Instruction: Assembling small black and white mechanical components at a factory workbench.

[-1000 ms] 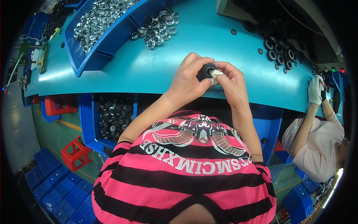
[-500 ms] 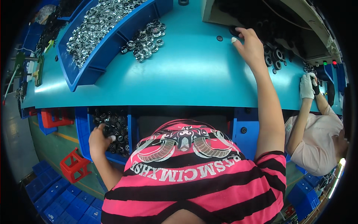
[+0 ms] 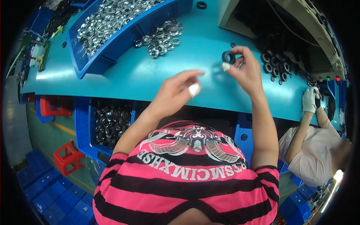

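Note:
My right hand (image 3: 245, 71) is over the bench and pinches a black ring (image 3: 224, 57) between thumb and fingers; the ring stands on edge with its hole showing. My left hand (image 3: 173, 92) is above the bench's front part, apart from the ring. Its fingers are stretched out, the thumb is spread away and nothing shows in the grip. Both thumbs have white wrapping at the tip. A small black disc (image 3: 233, 45) lies on the bench just beyond my right hand. Several black rings (image 3: 275, 63) lie in a loose pile to its right.
A blue bin (image 3: 112, 56) full of shiny rings stands at the back left, with more shiny rings (image 3: 162, 39) loose beside it. Below the bench edge is a blue box (image 3: 84, 129) of black parts (image 3: 110, 125). A co-worker's gloved hand (image 3: 309, 100) is at the right.
My left hand has come up from the box of black parts to above the bench. My right hand has drawn back toward me from the back of the bench, carrying the black ring.

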Action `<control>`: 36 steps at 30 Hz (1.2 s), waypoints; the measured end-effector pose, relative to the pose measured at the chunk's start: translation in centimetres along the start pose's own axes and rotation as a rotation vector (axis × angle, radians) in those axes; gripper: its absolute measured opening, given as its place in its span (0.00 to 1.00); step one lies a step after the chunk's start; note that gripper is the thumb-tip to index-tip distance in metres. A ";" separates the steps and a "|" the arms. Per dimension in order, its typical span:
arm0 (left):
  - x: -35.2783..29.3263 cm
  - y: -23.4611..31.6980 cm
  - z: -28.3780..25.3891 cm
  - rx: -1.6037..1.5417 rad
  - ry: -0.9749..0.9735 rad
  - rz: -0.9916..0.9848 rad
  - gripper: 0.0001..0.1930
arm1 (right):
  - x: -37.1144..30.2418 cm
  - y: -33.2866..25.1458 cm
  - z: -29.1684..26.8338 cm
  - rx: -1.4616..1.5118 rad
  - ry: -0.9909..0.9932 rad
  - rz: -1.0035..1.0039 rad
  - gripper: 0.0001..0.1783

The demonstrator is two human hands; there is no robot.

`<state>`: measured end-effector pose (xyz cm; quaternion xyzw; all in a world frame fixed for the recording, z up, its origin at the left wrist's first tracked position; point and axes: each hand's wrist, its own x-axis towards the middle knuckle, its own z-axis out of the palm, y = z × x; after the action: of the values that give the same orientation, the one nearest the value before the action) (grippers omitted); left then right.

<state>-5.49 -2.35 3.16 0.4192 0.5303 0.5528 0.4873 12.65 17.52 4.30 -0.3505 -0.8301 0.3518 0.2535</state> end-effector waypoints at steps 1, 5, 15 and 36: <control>0.8 -0.3 0.7 -0.166 -0.021 -0.029 0.23 | -1.3 -1.8 0.8 0.156 -0.022 0.007 0.28; 2.1 -2.1 1.0 -0.708 -0.078 -0.062 0.28 | -3.2 -5.4 2.9 0.212 -0.165 -0.093 0.27; 0.2 -3.8 -1.5 -0.918 -0.021 -0.029 0.28 | 9.2 0.1 8.9 -0.024 -0.078 -0.274 0.25; -0.8 -1.5 -0.8 -0.407 0.133 0.048 0.30 | 9.8 0.4 12.2 -0.153 -0.104 -0.270 0.19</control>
<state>-6.00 -3.34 1.63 0.2875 0.4283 0.6865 0.5125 -1.45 20.23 -1.89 -0.2355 -0.9060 0.2679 0.2278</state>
